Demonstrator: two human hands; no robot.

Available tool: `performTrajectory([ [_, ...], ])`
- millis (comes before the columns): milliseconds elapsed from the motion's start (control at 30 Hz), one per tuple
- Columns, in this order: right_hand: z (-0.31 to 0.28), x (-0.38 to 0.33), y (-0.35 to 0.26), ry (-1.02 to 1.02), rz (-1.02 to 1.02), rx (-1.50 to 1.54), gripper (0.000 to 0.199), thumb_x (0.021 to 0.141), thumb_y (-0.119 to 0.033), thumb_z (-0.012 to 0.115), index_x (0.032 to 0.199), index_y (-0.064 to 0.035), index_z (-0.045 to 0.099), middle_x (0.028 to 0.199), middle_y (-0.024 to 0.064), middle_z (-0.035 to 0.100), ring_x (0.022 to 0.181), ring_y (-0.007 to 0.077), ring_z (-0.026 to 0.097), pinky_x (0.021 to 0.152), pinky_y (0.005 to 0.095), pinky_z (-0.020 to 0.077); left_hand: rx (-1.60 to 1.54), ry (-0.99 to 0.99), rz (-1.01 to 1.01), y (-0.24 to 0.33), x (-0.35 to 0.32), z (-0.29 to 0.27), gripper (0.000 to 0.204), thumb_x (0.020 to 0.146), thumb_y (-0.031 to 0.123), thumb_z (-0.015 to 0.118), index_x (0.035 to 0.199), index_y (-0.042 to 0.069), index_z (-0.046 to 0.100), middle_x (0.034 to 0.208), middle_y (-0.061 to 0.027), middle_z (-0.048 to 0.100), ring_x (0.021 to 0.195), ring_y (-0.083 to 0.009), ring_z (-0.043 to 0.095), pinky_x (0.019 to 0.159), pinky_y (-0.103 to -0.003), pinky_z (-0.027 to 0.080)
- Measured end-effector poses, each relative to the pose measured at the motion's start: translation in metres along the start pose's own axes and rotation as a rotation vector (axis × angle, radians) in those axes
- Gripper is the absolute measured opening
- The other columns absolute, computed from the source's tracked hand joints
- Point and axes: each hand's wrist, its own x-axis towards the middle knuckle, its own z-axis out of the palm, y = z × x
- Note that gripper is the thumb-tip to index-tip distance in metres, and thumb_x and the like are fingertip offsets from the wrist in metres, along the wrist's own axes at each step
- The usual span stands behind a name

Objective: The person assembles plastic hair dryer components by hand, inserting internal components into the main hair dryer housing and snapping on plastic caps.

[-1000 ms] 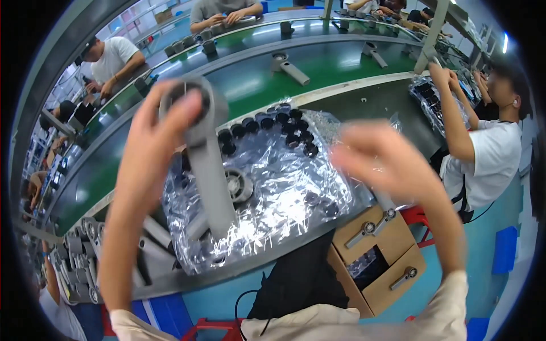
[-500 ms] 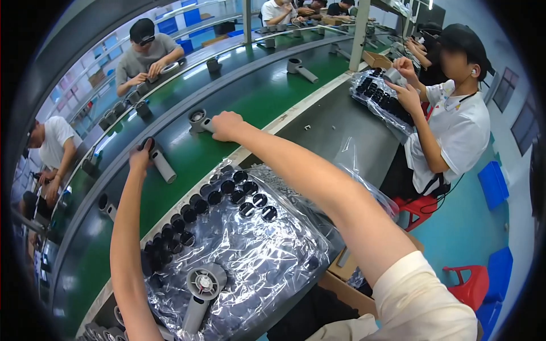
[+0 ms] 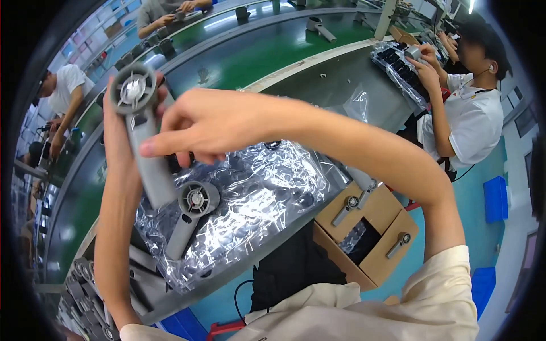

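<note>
A grey handheld fan (image 3: pixel 149 156) is held up at the left, its round head with the bladed wheel uppermost and the handle slanting down. My left hand (image 3: pixel 114 122) is closed around it from behind, fingers showing beside the head. From the right, my right hand (image 3: pixel 199 126) reaches across, its thumb on the handle and its other fingers curled. Another grey fan (image 3: pixel 196 199) lies below on a clear plastic sheet (image 3: pixel 256 196), handle toward the lower left. My right hand and forearm hide most of the black round parts near the sheet.
A green conveyor belt (image 3: pixel 273 35) curves across the back, with more grey fan bodies (image 3: pixel 321 28) on it. Several grey fans (image 3: pixel 91 290) are piled lower left. An open cardboard box (image 3: pixel 364 273) stands lower right. A co-worker (image 3: pixel 469 108) at right holds a grey part.
Both hands have come back from the belt toward me. A fan is now raised between them, where before they were apart at separate fans. The view has tilted downward.
</note>
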Motion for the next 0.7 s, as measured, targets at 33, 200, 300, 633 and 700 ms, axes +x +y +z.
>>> performTrajectory([
  [33,-0.003,-0.006,-0.005,-0.138,0.054,0.224,0.051,0.083,-0.046,0.059,0.083,0.0040,0.066,0.069,0.0112,0.063,0.056,0.0143,0.057,0.053,0.0263,0.0469,0.053,0.019,-0.011,0.010,-0.023,0.006,0.049,0.093,0.047,0.038,0.104,0.003,0.056,0.092,-0.0110,0.063,0.069,-0.0165,0.059,0.053,-0.025,0.049],
  [200,-0.107,-0.061,0.148,0.209,0.274,-0.809,0.014,0.067,-0.014,0.066,0.075,-0.0022,0.066,0.070,0.0113,0.065,0.066,0.0238,0.063,0.062,0.0347,0.0490,-0.040,0.438,-0.173,0.009,-0.119,0.044,0.042,0.091,0.042,0.045,0.113,0.007,0.051,0.092,-0.0119,0.061,0.066,-0.0178,0.060,0.043,-0.021,0.049],
  [300,-0.093,-0.070,0.176,0.041,0.387,-0.792,0.019,0.063,-0.014,0.071,0.076,-0.0025,0.066,0.071,0.0118,0.065,0.069,0.0237,0.063,0.063,0.0343,0.0489,-0.057,0.737,-0.247,0.005,-0.198,0.040,0.037,0.090,0.048,0.042,0.095,0.013,0.051,0.089,-0.0140,0.060,0.061,-0.0214,0.059,0.032,-0.028,0.045],
  [633,-0.089,-0.073,0.178,0.147,0.413,-0.614,0.013,0.066,-0.011,0.069,0.074,-0.0011,0.065,0.066,0.0099,0.064,0.062,0.0207,0.063,0.057,0.0312,0.0489,-0.617,0.586,-0.231,-0.076,-0.282,0.057,0.036,0.091,0.033,0.046,0.117,0.009,0.046,0.110,-0.0158,0.045,0.087,-0.0266,0.048,0.052,-0.028,0.045],
  [700,-0.087,-0.073,0.176,0.149,0.429,-0.622,0.013,0.066,-0.011,0.069,0.074,-0.0011,0.065,0.066,0.0100,0.064,0.062,0.0201,0.063,0.057,0.0310,0.0488,-0.797,0.554,-0.241,-0.084,-0.278,0.065,0.034,0.091,0.031,0.046,0.117,0.009,0.046,0.111,-0.0156,0.043,0.087,-0.0263,0.046,0.053,-0.029,0.043],
])
